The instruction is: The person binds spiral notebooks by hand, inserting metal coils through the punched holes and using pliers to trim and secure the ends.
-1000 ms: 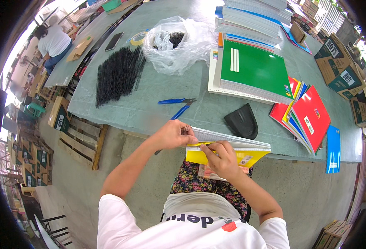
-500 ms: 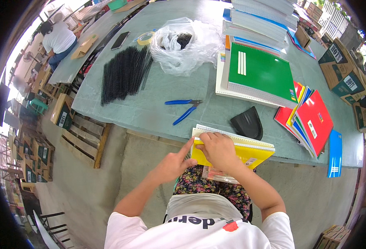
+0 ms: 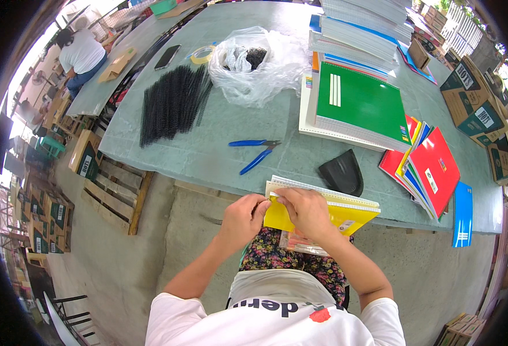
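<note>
A yellow-covered notebook [image 3: 346,217] with a row of punched holes along its upper edge leans at the table's near edge. My right hand [image 3: 307,212] grips it near its left end, fingers over the top edge. Beside that end my left hand [image 3: 243,220] is closed, thumb and fingertips at the notebook's corner. A thin dark binding coil [image 3: 210,219] sticks out to the left of it, blurred; the rest is hidden by the hand. Blue-handled cutting pliers [image 3: 256,154] lie on the table beyond, and a black curved pad [image 3: 342,173] lies behind the notebook.
On the green table [image 3: 202,161] lie a pile of black coils [image 3: 173,104], a plastic bag [image 3: 248,69], a phone [image 3: 167,56] and a tape roll [image 3: 202,55]. Notebook stacks [image 3: 360,104] stand right, near red notebooks [image 3: 435,167] and a blue one [image 3: 462,213]. A person [image 3: 81,55] sits far left.
My left hand has turned and closed, its pointing finger now curled in at the notebook's left corner. The dark coil now shows left of it. My right hand keeps its grip.
</note>
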Available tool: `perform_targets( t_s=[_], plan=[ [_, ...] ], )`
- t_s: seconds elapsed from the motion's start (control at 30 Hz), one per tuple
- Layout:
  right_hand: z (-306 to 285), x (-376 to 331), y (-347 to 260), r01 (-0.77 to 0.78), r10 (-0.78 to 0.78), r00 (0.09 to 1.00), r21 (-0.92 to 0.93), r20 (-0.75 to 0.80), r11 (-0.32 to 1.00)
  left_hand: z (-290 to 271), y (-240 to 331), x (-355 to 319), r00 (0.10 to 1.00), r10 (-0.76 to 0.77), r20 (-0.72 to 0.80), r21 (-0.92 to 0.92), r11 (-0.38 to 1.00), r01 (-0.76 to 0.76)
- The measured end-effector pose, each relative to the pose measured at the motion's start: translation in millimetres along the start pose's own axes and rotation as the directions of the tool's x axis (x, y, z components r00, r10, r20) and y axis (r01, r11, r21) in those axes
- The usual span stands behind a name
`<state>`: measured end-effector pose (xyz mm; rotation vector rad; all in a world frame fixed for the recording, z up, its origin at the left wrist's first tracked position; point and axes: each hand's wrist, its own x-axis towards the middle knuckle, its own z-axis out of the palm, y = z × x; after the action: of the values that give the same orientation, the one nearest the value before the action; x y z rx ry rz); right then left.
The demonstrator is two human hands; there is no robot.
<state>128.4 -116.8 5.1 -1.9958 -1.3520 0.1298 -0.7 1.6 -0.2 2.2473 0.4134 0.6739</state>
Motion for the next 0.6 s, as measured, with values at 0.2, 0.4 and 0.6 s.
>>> perform_targets(
  t_s=[0.2,0.4,0.6],
  plan=[
    [4,-7,-1,0.088,-0.092,0.994,-0.054,-0.060,0.995,-5,-2,6,0.837,-0.402,0.372,-0.342,0.779,0.526],
    [1,-9,-5,0.139,-0.142,0.989,-0.070,-0.039,0.988,-13,-5,8,0.537,-0.471,0.700,-0.489,0.232,0.841],
    [-3,-8,-4,0.204,-0.217,0.974,-0.155,-0.070,0.967,-18,-12,12,1.000,0.014,-0.026,-0.032,0.999,-0.015]
  ],
)
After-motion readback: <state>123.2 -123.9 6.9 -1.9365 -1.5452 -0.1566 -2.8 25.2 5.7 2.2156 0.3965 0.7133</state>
